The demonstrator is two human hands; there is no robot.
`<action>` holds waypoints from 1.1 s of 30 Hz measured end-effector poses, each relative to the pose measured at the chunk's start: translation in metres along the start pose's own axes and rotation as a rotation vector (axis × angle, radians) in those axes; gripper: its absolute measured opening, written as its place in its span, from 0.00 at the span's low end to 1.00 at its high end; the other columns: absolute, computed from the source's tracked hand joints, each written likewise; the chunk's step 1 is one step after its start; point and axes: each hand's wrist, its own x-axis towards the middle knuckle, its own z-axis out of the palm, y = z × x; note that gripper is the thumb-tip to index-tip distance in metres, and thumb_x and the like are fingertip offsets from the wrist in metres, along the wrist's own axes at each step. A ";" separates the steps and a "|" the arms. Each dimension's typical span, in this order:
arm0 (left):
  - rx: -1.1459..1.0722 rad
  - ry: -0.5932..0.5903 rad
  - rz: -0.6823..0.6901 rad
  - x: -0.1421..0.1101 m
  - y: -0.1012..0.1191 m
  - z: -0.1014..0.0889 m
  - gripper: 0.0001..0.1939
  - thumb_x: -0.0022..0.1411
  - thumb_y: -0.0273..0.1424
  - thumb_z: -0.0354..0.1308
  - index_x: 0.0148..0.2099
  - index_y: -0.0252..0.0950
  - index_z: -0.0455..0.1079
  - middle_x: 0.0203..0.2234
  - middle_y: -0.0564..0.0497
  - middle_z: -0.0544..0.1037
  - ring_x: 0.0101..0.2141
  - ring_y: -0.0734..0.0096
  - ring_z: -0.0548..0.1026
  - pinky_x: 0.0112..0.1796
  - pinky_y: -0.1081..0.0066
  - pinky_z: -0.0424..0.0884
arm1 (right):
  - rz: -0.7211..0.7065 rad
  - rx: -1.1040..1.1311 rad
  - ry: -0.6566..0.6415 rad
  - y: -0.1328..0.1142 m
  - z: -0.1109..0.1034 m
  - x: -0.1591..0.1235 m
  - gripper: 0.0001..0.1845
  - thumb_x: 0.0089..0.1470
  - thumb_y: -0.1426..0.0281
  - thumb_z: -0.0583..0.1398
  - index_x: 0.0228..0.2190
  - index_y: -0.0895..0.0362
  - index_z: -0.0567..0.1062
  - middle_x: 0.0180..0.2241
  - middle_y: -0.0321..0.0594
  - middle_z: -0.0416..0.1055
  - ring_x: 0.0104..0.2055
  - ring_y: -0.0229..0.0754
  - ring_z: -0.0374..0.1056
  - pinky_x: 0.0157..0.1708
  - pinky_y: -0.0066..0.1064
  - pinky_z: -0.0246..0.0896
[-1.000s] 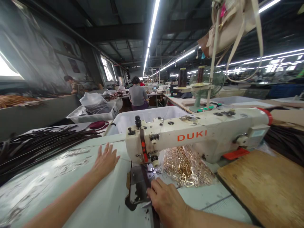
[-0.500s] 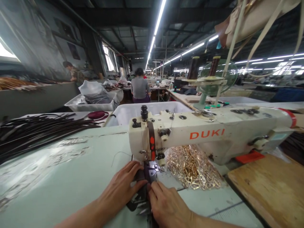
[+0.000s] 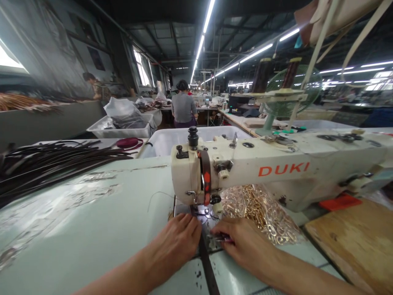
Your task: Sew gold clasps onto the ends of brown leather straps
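Note:
A dark narrow strap [image 3: 208, 262] runs from the needle area of the sewing machine [image 3: 239, 168] toward me over the pale green table. My left hand [image 3: 183, 237] is closed at the strap's left side, just in front of the presser foot, its fingertips pressed together on it. To the right of the strap, my right hand [image 3: 242, 241] is closed around a small tool [image 3: 223, 237] with a thin metal end and a dark pinkish part; the fingers cover most of it. The metal needle plate [image 3: 211, 229] shows between the two hands.
A clear bag of gold-coloured metal clasps [image 3: 260, 213] lies under the machine arm. A wooden board [image 3: 353, 241] is at the right. Dark straps [image 3: 55, 164] are heaped at the left. Behind the machine stands a white bin [image 3: 159, 139]; a person [image 3: 183, 106] sits farther back.
My hands have moved apart: the right one went right, off the strap, and now holds the small tool. The strap's near length has come into view. The camera view has shifted slightly.

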 end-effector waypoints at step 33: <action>-0.325 0.101 -0.306 -0.019 -0.019 0.018 0.13 0.69 0.26 0.38 0.53 0.42 0.56 0.42 0.48 0.71 0.37 0.65 0.75 0.36 0.65 0.74 | 0.014 -0.079 0.150 0.000 0.007 -0.002 0.18 0.62 0.56 0.51 0.45 0.51 0.72 0.40 0.39 0.68 0.41 0.43 0.68 0.41 0.36 0.62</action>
